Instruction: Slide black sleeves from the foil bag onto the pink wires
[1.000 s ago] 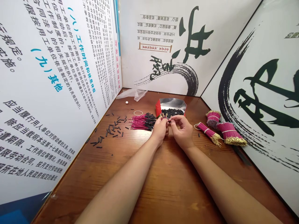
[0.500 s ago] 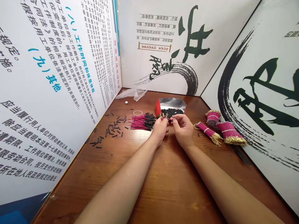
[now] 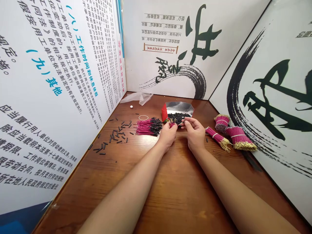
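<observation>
Left hand (image 3: 168, 135): fingers curled tight round a small bunch of pink wires (image 3: 173, 123), gold tips poking out on top. Right hand (image 3: 196, 135), just beside at 3 o'clock: thumb and forefinger pinched together on what looks like one thin strand (image 3: 180, 123), other fingers loosely bent; strand's ends too small to make out. Hands apart.

From the hands outward: 12 o'clock, just beyond, red box (image 3: 164, 112) with silvery inside, holding a heap of black sleeves (image 3: 179, 116). 9 o'clock, near left hand, a pile of black-ended pink wires (image 3: 148, 126); pale ring (image 3: 143, 117) just past it at 10. Farther at 9, scattered black sleeves (image 3: 115, 135) lying on the worktop (image 3: 168, 195). 11 o'clock, clear plastic (image 3: 140, 97), small white ball (image 3: 131, 107) near it. 3 o'clock, three tied pink wire bundles (image 3: 240, 138). Printed panels (image 3: 165, 65) round the far edges.
</observation>
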`<action>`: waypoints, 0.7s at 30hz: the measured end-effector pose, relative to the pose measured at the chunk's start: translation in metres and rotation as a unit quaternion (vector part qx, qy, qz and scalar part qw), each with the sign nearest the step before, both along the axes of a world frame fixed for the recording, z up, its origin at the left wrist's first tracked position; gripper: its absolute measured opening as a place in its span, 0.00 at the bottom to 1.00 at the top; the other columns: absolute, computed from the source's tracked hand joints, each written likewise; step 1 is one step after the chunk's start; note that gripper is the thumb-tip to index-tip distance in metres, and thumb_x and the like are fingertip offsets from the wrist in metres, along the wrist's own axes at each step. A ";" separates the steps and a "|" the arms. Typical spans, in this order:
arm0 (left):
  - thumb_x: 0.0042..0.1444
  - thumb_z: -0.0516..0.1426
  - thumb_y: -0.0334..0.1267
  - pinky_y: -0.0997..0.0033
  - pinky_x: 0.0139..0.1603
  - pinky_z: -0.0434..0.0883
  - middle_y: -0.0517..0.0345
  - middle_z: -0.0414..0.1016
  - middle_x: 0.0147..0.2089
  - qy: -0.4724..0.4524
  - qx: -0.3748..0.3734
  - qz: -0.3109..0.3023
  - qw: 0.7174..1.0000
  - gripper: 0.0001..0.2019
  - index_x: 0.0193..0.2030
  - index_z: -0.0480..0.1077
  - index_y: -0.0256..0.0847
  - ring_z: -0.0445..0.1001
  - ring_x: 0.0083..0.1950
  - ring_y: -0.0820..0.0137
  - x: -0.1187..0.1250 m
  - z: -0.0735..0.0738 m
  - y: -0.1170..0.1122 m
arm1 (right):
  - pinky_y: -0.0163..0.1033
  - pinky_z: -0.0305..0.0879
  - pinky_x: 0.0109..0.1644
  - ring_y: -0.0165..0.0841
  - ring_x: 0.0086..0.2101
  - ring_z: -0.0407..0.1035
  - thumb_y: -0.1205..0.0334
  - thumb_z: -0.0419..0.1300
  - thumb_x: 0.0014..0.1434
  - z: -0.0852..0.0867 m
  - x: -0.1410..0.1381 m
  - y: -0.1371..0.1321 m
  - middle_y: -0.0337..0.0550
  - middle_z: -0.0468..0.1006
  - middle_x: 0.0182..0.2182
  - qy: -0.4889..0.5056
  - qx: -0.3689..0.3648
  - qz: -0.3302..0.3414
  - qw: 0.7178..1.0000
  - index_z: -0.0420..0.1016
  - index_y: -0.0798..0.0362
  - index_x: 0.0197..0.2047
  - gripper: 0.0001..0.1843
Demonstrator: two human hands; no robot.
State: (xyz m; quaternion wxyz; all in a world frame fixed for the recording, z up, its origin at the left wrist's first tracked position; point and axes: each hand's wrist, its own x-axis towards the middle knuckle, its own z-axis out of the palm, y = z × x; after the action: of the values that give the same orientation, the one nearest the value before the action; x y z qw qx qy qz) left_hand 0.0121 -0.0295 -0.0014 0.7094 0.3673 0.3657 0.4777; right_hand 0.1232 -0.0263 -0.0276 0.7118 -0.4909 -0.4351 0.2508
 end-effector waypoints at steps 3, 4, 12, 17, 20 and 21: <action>0.58 0.58 0.37 0.79 0.17 0.42 0.75 0.50 0.17 0.002 0.004 0.002 1.000 0.11 0.33 0.57 0.43 0.46 0.13 0.83 0.000 0.001 -0.001 | 0.42 0.76 0.36 0.33 0.32 0.75 0.54 0.66 0.53 0.001 -0.001 -0.001 0.44 0.81 0.34 0.007 0.000 0.005 1.000 0.77 0.53 0.38 0.13; 0.59 0.58 0.37 0.79 0.17 0.42 0.75 0.50 0.17 -0.001 0.004 0.002 1.000 0.11 0.33 0.57 0.43 0.46 0.13 0.83 0.000 0.001 -0.001 | 0.42 0.76 0.36 0.33 0.31 0.75 0.54 0.66 0.53 0.001 -0.001 -0.001 0.43 0.81 0.33 0.008 0.000 0.005 1.000 0.77 0.53 0.38 0.13; 0.60 0.58 0.36 0.80 0.17 0.41 0.74 0.50 0.17 -0.001 0.003 -0.001 1.000 0.10 0.33 0.58 0.42 0.45 0.13 0.83 0.000 0.000 0.000 | 0.43 0.77 0.39 0.33 0.31 0.76 0.54 0.65 0.54 0.001 -0.002 -0.003 0.44 0.81 0.34 -0.028 0.002 0.024 0.999 0.76 0.53 0.39 0.13; 0.59 0.57 0.36 0.80 0.17 0.42 0.74 0.51 0.18 -0.016 -0.001 -0.003 1.000 0.09 0.33 0.58 0.42 0.45 0.14 0.84 -0.001 -0.001 0.001 | 0.43 0.76 0.41 0.34 0.33 0.77 0.54 0.67 0.53 -0.001 -0.004 -0.003 0.43 0.82 0.33 -0.027 -0.004 0.055 0.998 0.74 0.52 0.42 0.16; 0.58 0.58 0.36 0.80 0.17 0.41 0.74 0.50 0.18 -0.033 -0.007 -0.001 0.999 0.10 0.33 0.58 0.43 0.44 0.14 0.84 -0.001 -0.003 0.002 | 0.42 0.76 0.40 0.34 0.33 0.77 0.53 0.68 0.52 -0.003 -0.005 -0.002 0.42 0.81 0.33 -0.038 -0.013 0.057 0.998 0.73 0.52 0.42 0.17; 0.58 0.58 0.36 0.80 0.17 0.41 0.74 0.50 0.19 -0.037 -0.007 -0.001 0.999 0.10 0.33 0.57 0.43 0.44 0.14 0.84 -0.001 -0.003 0.003 | 0.42 0.76 0.40 0.34 0.33 0.77 0.53 0.68 0.52 -0.003 -0.005 -0.002 0.43 0.81 0.33 -0.042 -0.016 0.058 0.997 0.73 0.52 0.41 0.17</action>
State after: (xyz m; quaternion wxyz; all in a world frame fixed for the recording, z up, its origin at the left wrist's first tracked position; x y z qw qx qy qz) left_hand 0.0113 -0.0270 -0.0042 0.7252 0.3452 0.3422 0.4877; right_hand 0.1186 -0.0286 -0.0307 0.6697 -0.4861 -0.4881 0.2774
